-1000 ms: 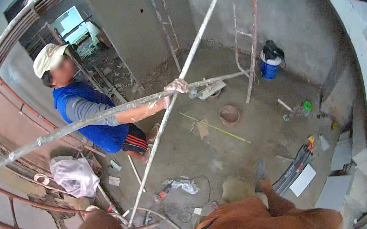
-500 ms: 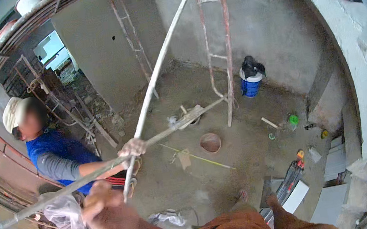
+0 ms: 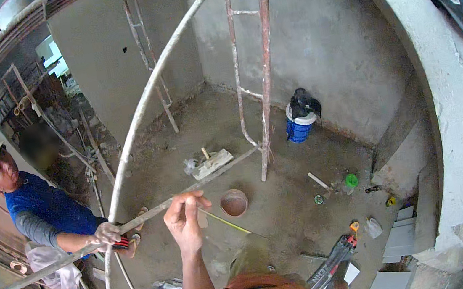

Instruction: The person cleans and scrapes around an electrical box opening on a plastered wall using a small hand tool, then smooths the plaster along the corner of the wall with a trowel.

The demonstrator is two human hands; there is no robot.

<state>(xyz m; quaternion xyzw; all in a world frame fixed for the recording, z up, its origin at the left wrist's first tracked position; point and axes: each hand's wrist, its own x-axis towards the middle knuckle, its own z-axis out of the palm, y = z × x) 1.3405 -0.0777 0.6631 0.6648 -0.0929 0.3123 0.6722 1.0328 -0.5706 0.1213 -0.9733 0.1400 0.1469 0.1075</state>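
Observation:
My left hand (image 3: 185, 218) is raised in front of me with its fingers curled closed. It overlaps the slanting grey bar (image 3: 152, 211), and I cannot tell whether the two touch. Whatever it may hold is hidden. My right hand (image 3: 341, 288) shows only in part at the lower edge, beside a dark flat piece; its fingers are unclear. A person in a blue shirt (image 3: 41, 194) stands at the left, one hand (image 3: 106, 232) gripping where the bar crosses a long white-spattered pole (image 3: 138, 119).
On the floor are a round mortar tub (image 3: 234, 202), a yellow tape measure strip (image 3: 225, 223), a plastering float (image 3: 213, 163) and a blue bucket (image 3: 300, 129). Scaffold frames (image 3: 267, 73) rise ahead. A long plastic-wrapped bundle (image 3: 333, 261) and pale panels (image 3: 398, 239) lie at the right.
My left hand has moved right and away from the pole crossing, from a blur to a closed shape. The view has shifted, and the other person appears farther left, still gripping the crossing.

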